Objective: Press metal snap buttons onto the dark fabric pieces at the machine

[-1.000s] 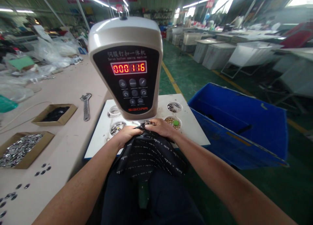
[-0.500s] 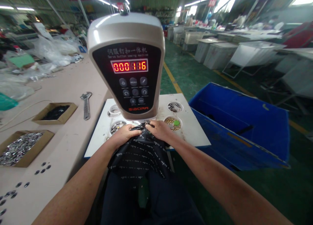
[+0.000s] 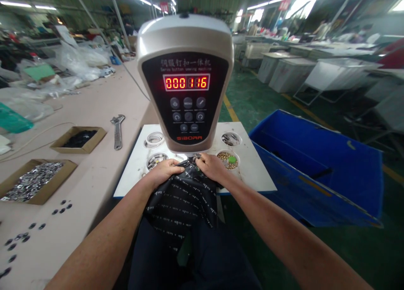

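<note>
A black fabric with rows of white lettering hangs from the front of the machine's white table over my lap. My left hand grips its upper left part, thumb pointing right. My right hand pinches the top edge right under the head of the button machine, whose red display reads 000116. The spot where the fabric meets the machine is mostly hidden by my fingers and the machine head.
Round cups of small parts, one with brass pieces, are set in the white table. Left, a bench holds a wrench, a box of metal rings, a box of black pieces and loose snaps. A blue bin stands right.
The view has turned slightly left, so the machine and table appear further right. Both hands stay on the fabric near the machine; the display reading is the same.
</note>
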Available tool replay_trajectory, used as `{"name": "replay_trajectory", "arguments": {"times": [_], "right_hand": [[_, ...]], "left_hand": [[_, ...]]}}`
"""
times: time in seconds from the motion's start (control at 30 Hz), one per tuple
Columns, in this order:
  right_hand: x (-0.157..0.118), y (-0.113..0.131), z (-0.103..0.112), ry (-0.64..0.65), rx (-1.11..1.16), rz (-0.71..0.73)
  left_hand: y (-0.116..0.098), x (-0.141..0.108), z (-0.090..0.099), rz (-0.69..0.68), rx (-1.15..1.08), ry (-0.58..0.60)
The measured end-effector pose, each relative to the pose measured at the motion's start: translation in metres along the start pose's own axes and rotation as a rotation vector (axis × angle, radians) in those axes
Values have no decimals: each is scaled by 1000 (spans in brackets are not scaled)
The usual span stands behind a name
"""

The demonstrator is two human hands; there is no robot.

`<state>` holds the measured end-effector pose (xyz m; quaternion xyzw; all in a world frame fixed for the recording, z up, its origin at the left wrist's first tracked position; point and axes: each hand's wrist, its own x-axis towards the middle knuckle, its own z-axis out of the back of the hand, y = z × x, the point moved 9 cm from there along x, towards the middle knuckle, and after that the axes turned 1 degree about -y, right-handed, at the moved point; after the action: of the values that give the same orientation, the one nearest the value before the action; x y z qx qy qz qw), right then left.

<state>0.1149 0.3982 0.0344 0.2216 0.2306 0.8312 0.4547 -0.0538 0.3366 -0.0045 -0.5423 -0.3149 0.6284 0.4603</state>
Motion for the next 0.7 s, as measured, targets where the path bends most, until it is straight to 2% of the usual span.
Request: {"name": "replay_trajectory", "arguments": {"times": [0.17,0.53,0.7], "right_hand": [[-2,2,3,-49,11,-15],[-1,-1,0,-23,63,-67],[-1,1,1,-29,61,-47]], "left_hand": [[2,2,-2,-6,-21,3],[-1,0,-1,-29,-15,5],[-1,0,-1,-36,14,1]]}}
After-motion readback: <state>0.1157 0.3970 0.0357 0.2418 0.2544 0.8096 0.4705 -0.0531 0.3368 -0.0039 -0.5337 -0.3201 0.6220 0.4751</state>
